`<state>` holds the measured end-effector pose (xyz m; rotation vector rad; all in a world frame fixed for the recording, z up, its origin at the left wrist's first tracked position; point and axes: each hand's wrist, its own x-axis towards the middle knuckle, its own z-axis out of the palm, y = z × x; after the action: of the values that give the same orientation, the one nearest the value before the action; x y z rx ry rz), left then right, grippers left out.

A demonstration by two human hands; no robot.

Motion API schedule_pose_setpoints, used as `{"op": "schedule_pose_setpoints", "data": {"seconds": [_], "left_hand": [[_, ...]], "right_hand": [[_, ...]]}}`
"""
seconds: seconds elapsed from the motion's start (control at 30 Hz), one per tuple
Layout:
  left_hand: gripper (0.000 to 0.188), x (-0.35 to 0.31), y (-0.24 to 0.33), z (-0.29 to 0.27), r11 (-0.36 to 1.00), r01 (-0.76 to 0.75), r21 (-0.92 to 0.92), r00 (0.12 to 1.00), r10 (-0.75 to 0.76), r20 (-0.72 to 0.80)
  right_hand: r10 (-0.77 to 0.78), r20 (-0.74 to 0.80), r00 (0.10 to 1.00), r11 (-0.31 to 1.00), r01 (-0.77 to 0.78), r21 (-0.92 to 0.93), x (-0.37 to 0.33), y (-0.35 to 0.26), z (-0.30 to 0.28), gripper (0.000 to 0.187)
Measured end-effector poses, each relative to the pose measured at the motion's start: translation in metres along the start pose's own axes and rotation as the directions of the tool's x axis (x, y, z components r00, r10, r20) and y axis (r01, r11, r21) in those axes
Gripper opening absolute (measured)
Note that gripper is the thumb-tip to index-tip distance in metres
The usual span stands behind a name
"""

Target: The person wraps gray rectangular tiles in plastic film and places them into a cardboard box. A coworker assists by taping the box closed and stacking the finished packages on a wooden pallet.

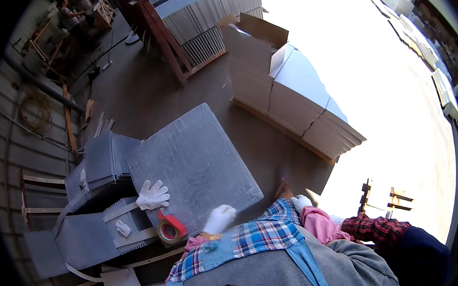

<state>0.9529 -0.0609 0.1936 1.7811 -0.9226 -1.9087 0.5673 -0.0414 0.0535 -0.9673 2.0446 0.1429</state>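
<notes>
My left hand [220, 220], in a white glove, rests on the near edge of a grey, scuffed flat board [195, 162]. Its fingers are curled in; whether they hold anything is hidden. Left of it lies a red tape dispenser [178, 224] with a roll of brown tape. A loose white glove [153, 195] lies spread at the board's left edge. My right hand [300, 202], gloved in white, is at my right side beyond the pink cuff [322, 224]; its fingers are too small and covered to read.
Grey corrugated sheets [104, 160] are stacked at the left, with a crumpled glove [123, 228] on them. A pallet of cardboard boxes [296, 102] stands ahead, a stack of panels [206, 23] behind. Someone's plaid sleeve [375, 230] is close at right; another person [71, 20] is far left.
</notes>
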Motion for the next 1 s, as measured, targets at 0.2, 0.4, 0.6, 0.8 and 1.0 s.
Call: {"op": "schedule_pose_setpoints", "data": {"seconds": [0.2, 0.4, 0.6, 0.8, 1.0], "left_hand": [[0.04, 0.131, 0.01, 0.049, 0.924, 0.146, 0.353, 0.926, -0.002, -0.377], [0.053, 0.148, 0.027, 0.066, 0.817, 0.491, 0.304, 0.796, -0.278, -0.537], [0.049, 0.143, 0.064, 0.08, 0.793, 0.501, 0.346, 0.776, -0.235, -0.585], [0.049, 0.147, 0.065, 0.081, 0.8, 0.535, 0.271, 0.735, -0.282, -0.616], [0.05, 0.152, 0.054, 0.07, 0.82, 0.51, 0.26, 0.759, -0.287, -0.584]], "right_hand": [[-0.035, 0.039, 0.999, 0.995, 0.031, 0.098, 0.123, -0.004, -0.141, 0.053], [0.006, 0.05, 0.999, 0.988, -0.013, 0.152, 0.2, 0.023, -0.213, 0.055], [-0.045, 0.149, 0.988, 0.999, 0.048, -0.017, 0.215, -0.018, -0.24, 0.049], [-0.135, 0.276, 0.952, 0.985, 0.158, -0.063, 0.228, -0.136, -0.276, 0.049], [-0.43, 0.396, 0.811, 0.874, 0.485, -0.045, 0.344, -0.239, -0.218, 0.049]]}}
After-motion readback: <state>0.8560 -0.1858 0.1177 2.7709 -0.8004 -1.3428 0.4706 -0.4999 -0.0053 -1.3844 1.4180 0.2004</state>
